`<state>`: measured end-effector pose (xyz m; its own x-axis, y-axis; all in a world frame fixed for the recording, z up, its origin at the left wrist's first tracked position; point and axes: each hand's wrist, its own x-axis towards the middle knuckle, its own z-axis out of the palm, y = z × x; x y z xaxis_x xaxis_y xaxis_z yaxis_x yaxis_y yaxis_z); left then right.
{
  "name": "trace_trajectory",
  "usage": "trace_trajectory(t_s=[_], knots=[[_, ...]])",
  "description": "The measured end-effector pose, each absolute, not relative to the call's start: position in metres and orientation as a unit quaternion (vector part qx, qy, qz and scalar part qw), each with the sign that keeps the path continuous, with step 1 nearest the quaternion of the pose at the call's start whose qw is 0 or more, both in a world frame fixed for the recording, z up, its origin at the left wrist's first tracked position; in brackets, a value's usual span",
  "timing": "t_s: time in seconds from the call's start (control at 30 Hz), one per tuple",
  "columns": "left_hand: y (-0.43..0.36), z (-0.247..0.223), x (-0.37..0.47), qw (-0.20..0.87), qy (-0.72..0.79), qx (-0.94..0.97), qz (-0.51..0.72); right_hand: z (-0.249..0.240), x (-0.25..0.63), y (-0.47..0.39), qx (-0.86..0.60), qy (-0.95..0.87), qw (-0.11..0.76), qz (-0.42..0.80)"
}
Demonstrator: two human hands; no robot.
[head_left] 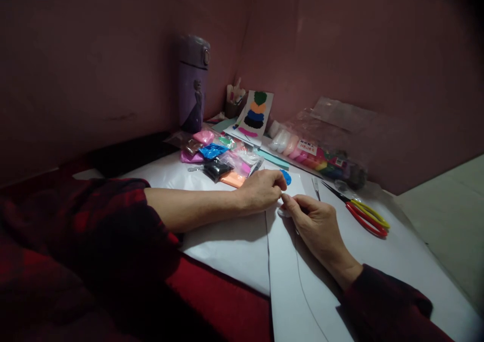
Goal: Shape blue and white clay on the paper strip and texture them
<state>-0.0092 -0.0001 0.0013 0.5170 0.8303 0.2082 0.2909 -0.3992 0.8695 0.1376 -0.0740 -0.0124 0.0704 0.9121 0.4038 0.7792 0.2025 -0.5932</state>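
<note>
Over the white paper [242, 251], my left hand [260, 190] has its fingers curled and closed. The fingertips of my right hand [317, 226] are pinched together and almost meet those of the left. What lies between the fingers is too small to make out. Just beneath the right fingertips shows a small white piece [283, 212], partly covered. Beyond the left fingers lies a flat blue clay piece [286, 177], partly hidden by them. A thin dark line [302, 281] runs down the paper below my right hand.
Scissors [366, 218] with red and yellow handles lie at right beside a slim metal tool [316, 188]. Clay packets [214, 151] pile up behind my left hand. Farther back are a purple bottle [193, 87], a coloured card [257, 112] and a bag of coloured clay [308, 153].
</note>
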Motion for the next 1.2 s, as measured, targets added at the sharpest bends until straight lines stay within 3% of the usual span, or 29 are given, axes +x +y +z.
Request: trace_trajectory(t_s=[1.2], knots=[[-0.0006,0.0036,-0.0104,0.38,0.368,0.794,0.298,-0.0118,0.1378,-0.0747,-0.626,-0.682,0.366,0.09]])
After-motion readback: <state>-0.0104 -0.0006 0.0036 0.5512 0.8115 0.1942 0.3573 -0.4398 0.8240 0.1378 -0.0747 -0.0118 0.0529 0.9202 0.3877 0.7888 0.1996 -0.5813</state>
